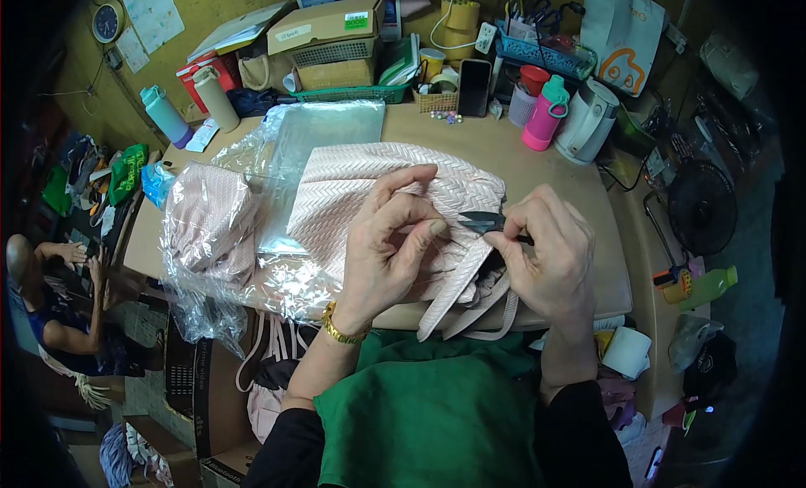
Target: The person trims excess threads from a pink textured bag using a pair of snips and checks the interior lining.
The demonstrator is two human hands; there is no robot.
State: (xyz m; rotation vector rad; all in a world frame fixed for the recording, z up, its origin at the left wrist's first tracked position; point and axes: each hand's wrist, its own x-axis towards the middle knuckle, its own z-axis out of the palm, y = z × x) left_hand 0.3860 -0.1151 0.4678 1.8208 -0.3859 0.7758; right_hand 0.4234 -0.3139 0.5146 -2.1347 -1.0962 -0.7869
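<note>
A pale pink woven bag point(353, 177) lies on the table in front of me, its straps point(457, 291) hanging toward the near edge. Over it, my left hand point(386, 244) is closed, thumb and forefinger pinched. Whatever lies between those fingertips is too fine to make out. My right hand point(550, 253) grips small dark thread snips point(480, 221), whose blades point left toward the pinched fingertips. The blades show a narrow gap. Part of the bag is hidden behind both hands.
To the left, a second pink woven item point(210, 207) sits in clear plastic. A clear plastic sheet point(332, 123) lies behind the bag. Bottles, a phone point(474, 89), baskets and a kettle point(590, 123) line the back. Another person point(71, 320) sits at far left; a fan point(703, 207) stands right.
</note>
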